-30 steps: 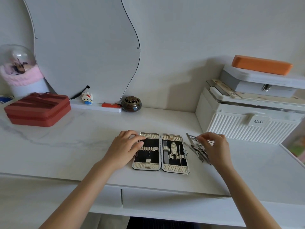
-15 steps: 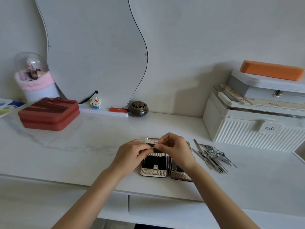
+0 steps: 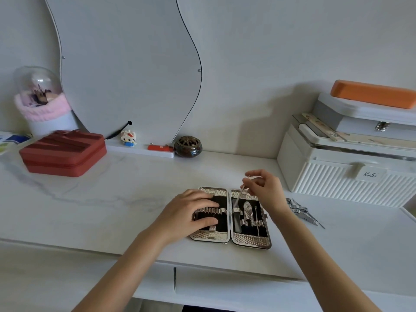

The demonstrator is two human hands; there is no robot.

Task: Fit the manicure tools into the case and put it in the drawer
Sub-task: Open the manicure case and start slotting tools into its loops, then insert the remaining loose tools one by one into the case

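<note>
**A:** What's nearest you?

**Me:** The drawer (image 3: 225,287) front, shut, under the tabletop (image 3: 112,210) edge. Just past the edge lies the case (image 3: 230,218), opened flat, both halves up.

**A:** And your hands?

**Me:** My left hand (image 3: 186,213) lies on the left half, fingers straight and pressing it down, holding nothing. My right hand (image 3: 264,188) hangs over the right half, its fingers pinched on a thin tool (image 3: 240,194), which slants down toward the loops on that half. I can't tell whether its tip is in a loop yet.

**A:** So how do you seat it well?

**Me:** I'd guess: keep the left hand pressing so the case doesn't skate, lower the tool's angle until it runs along the slot, then slide it under the loop rather than poke down. There's a file (image 3: 236,220) seated just beside, so I should stay clear of it.

**A:** What's left?

**Me:** The pile (image 3: 300,210) of loose tools waits to the right of the case, near the white box (image 3: 337,176). The left half's loops look bare, so most of the fitting is ahead.
</note>
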